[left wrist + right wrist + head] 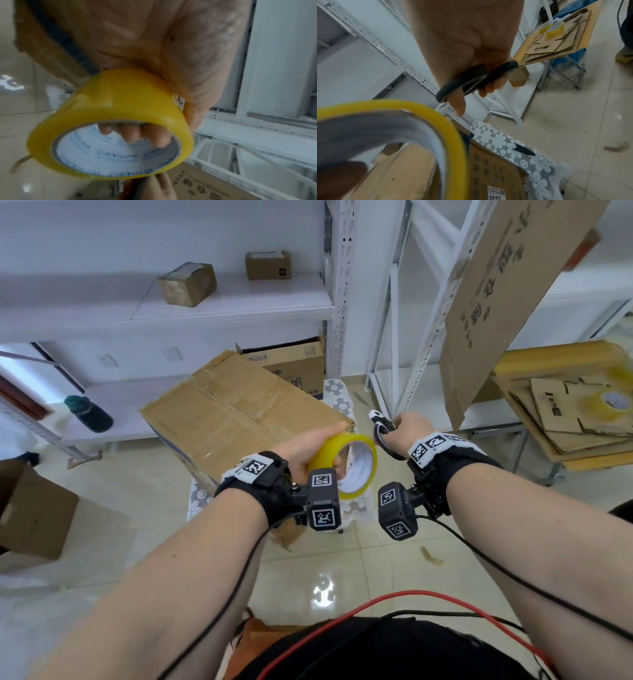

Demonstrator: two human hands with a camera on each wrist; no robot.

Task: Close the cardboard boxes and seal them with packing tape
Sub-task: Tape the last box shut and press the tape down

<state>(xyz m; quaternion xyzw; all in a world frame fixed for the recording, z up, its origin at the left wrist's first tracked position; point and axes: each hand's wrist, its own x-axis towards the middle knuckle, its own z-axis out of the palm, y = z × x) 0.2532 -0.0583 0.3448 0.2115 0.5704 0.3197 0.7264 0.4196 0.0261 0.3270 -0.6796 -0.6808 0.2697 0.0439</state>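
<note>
The left hand holds the yellow tape roll, with its fingers curled inside the ring. The right hand grips black scissors. The closed cardboard box sits tilted on a flowery cloth, just behind the roll.

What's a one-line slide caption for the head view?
Left hand grips yellow tape roll, right hand holds scissors, over closed cardboard box.

The scissors' blades are hidden behind the right hand.
</note>
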